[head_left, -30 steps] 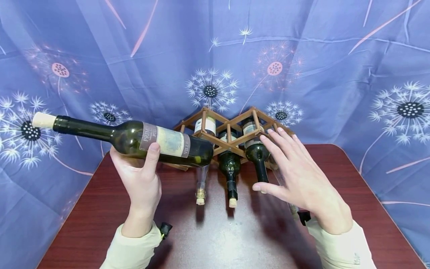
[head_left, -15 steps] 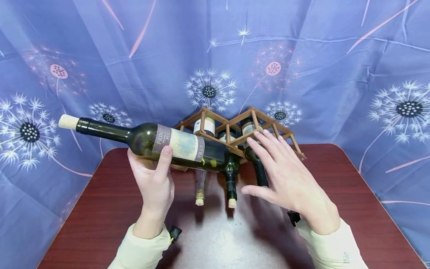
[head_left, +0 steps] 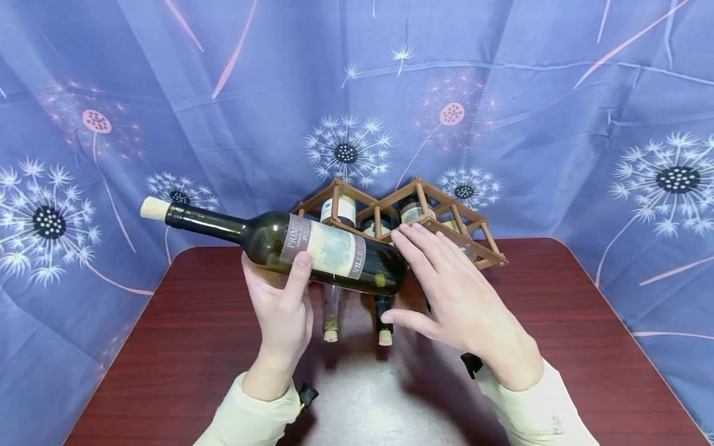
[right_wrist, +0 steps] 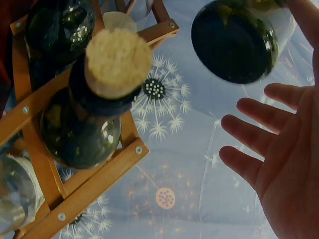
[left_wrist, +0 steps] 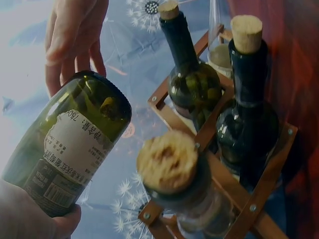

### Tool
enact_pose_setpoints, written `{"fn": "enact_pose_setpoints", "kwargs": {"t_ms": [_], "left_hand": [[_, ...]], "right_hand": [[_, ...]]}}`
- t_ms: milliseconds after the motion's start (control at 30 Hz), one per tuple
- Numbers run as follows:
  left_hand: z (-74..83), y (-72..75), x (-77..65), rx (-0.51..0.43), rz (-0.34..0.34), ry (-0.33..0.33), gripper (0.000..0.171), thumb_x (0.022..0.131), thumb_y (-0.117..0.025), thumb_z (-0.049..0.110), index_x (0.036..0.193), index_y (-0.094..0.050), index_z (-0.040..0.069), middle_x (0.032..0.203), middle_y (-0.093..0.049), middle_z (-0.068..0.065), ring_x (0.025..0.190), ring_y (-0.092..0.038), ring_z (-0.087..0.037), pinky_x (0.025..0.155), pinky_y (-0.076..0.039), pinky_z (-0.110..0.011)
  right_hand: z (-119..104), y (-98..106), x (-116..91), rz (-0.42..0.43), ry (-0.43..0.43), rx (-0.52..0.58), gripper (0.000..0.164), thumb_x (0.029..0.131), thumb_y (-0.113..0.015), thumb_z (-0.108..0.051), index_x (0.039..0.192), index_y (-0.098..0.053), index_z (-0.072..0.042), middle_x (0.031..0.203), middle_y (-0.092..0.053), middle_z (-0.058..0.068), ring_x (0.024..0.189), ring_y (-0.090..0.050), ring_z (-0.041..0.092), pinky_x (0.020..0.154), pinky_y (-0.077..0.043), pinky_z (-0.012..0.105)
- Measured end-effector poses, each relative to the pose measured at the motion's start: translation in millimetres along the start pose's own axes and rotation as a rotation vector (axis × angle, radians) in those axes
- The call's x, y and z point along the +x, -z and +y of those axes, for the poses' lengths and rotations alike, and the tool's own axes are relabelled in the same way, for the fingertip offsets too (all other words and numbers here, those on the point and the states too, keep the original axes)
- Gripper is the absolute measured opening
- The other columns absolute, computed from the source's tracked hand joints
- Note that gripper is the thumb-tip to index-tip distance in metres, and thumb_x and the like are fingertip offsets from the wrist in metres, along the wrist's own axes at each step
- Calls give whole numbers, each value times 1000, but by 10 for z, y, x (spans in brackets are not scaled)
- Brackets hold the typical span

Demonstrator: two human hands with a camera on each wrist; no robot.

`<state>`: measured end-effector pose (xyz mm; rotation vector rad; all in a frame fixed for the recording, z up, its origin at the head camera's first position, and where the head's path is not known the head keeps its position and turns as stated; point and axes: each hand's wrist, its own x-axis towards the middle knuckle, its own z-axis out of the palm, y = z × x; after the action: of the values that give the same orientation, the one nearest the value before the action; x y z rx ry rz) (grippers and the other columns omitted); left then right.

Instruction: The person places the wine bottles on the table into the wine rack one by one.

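Observation:
My left hand [head_left: 281, 310] grips a dark green wine bottle [head_left: 334, 251] around its body, thumb over the label. Held in the air and slightly tilted, the bottle has its cork [head_left: 155, 208] to the left and its base to the right. Beside that base is my right hand [head_left: 463, 303], fingers extended and holding nothing. A gap shows between those fingers and the base in the right wrist view; thumb contact is unclear. Behind both hands stands a wooden wine rack [head_left: 486, 241] with several corked bottles lying in it, partly hidden by the held bottle and right hand.
A clear bottle's neck [head_left: 331, 310] and a dark bottle's neck [head_left: 383, 319] stick out of the rack toward me. The rack sits at the back of the reddish-brown table [head_left: 184, 347]. A blue dandelion-print curtain [head_left: 251, 124] hangs behind.
My left hand has carried the wine bottle rightward, so it now passes in front of the rack. My right hand has shifted left toward the bottle's base, fingers still extended.

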<state>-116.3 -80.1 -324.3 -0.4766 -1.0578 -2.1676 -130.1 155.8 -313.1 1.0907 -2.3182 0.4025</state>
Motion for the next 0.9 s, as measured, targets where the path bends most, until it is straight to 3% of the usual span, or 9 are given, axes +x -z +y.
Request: {"fn": "enact_pose_setpoints", "kwargs": {"t_ms": [400, 900], "left_hand": [[-102, -72, -139, -27, -56, 14, 64, 87, -56, -20, 142, -32, 3, 139, -43, -23, 125, -46, -34, 103, -41, -42], [-156, -84, -212, -52, -104, 47, 64, 87, -55, -20, 141, -31, 5, 133, -47, -19, 121, -48, -31, 100, -43, -40]], "right_hand": [[-28, -73, 11, 27, -46, 57, 96, 83, -72, -56, 157, -31, -12, 145, -47, 7, 132, -45, 23, 110, -32, 40], [-51, -127, 9, -33, -89, 133, 86, 85, -72, -52, 153, -35, -15, 135, -50, 3, 121, -49, 14, 101, -41, 34]]}}
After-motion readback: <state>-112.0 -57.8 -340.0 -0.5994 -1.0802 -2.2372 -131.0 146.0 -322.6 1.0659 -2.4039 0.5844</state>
